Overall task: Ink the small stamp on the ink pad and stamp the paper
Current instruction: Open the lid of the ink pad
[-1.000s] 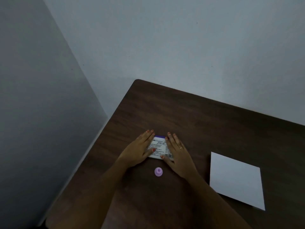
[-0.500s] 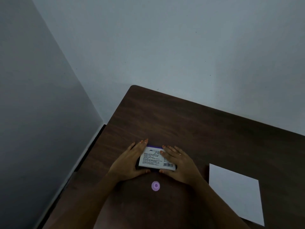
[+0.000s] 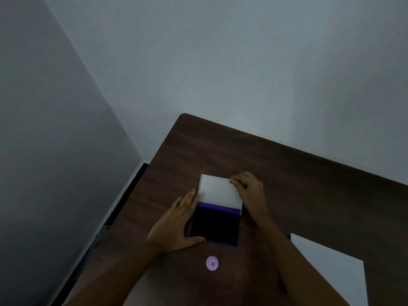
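Observation:
The ink pad (image 3: 215, 226) lies open on the dark wooden table (image 3: 287, 173), its dark purple pad facing up and its white lid (image 3: 218, 192) swung back away from me. My left hand (image 3: 176, 226) presses against the pad's left side, thumb at its near corner. My right hand (image 3: 249, 193) holds the lid's far right edge. The small round pink stamp (image 3: 212, 263) stands on the table just in front of the pad, touched by neither hand. The white paper (image 3: 331, 266) lies flat at the right.
The table's left edge (image 3: 136, 202) runs close to a grey wall, with a dark gap between them. Another wall stands behind the table's far edge.
The ink pad's lid was closed with both hands on it; now it is swung open and back. My right hand moved to the lid's far edge, my left stayed at the base.

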The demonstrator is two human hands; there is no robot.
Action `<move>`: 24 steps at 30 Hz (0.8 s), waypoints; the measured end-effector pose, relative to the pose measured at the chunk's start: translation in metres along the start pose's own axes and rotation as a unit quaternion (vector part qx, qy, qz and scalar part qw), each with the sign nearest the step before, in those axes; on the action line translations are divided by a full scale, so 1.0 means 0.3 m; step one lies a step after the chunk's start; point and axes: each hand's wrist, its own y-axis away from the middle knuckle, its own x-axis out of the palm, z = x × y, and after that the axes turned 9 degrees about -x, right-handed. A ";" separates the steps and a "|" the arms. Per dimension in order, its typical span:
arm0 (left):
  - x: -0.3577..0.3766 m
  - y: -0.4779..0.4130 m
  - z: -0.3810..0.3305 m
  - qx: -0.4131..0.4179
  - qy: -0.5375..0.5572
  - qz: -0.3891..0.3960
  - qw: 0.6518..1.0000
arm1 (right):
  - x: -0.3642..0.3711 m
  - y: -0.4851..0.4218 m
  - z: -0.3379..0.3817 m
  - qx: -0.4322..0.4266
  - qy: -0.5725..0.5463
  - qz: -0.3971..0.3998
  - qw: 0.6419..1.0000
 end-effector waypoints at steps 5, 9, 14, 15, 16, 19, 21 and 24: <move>0.015 0.004 0.008 -0.001 -0.002 0.005 1.000 | 0.032 -0.014 -0.043 -0.010 0.077 0.035 0.996; 0.009 0.007 0.004 -0.003 0.008 -0.002 1.000 | 0.038 -0.013 -0.049 -0.014 0.076 0.030 0.997; 0.004 0.011 0.001 0.008 0.006 -0.024 1.000 | 0.038 -0.008 -0.025 0.017 0.063 0.029 0.997; 0.005 0.013 0.002 0.006 0.006 -0.026 1.000 | 0.039 0.004 -0.016 0.030 0.059 0.006 0.998; 0.005 0.014 0.002 0.004 0.007 -0.029 1.000 | 0.038 0.020 -0.005 0.042 0.055 -0.019 0.997; 0.003 0.019 -0.001 0.002 0.029 -0.036 0.999 | 0.032 0.093 0.036 0.065 0.025 -0.037 0.997; -0.001 0.023 -0.003 0.002 0.044 -0.051 0.998 | 0.029 0.154 0.072 0.060 0.009 -0.014 0.998; -0.003 0.036 -0.010 -0.012 0.059 -0.095 0.994 | 0.035 0.256 0.126 0.050 0.005 0.026 0.998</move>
